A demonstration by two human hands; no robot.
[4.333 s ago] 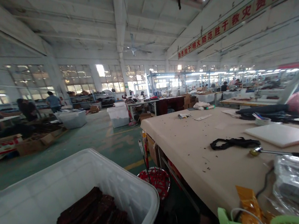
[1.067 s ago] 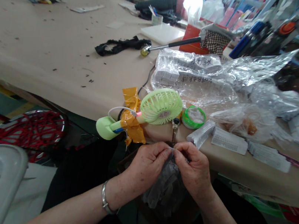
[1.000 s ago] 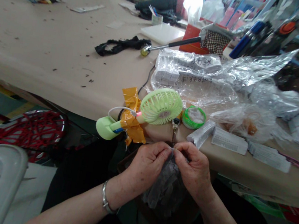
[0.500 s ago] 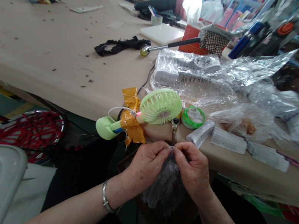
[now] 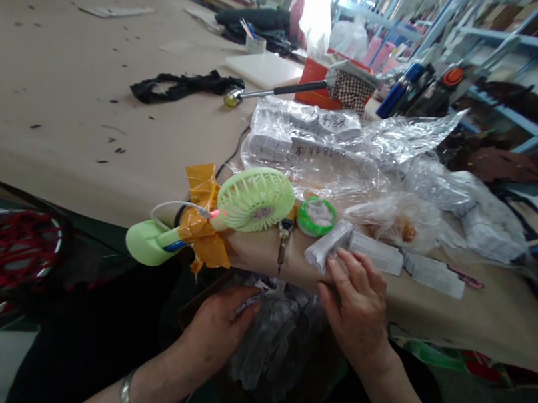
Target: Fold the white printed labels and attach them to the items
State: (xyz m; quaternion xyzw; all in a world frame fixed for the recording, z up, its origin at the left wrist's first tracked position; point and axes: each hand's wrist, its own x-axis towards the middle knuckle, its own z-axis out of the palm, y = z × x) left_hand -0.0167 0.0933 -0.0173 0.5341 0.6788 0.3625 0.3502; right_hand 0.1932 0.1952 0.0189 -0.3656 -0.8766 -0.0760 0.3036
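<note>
My left hand [image 5: 221, 322] is at the table's front edge, thumb and forefinger pinched on a pale label strip [image 5: 248, 303]. My right hand [image 5: 358, 299] reaches onto the table with fingers stretched and thumb apart. Its fingertips touch the near end of a stack of white labels [image 5: 327, 247]. Between the hands, a thin metal-tipped tool [image 5: 283, 247] points downward over the edge. Below it hangs a bunch of translucent grey-white strips [image 5: 268, 343].
A green handheld fan [image 5: 256, 200] is taped to the edge, beside a round green tub [image 5: 316, 216]. More label stacks [image 5: 375, 252] lie to the right. Behind are plastic-wrapped bundles [image 5: 305, 123], a black cloth strip [image 5: 185, 86] and a long-handled tool [image 5: 286, 88].
Both hands were together at the metal tool's tip, pinching something small. They have separated: the left went down and left, the right moved to the label stack. The view has shifted right.
</note>
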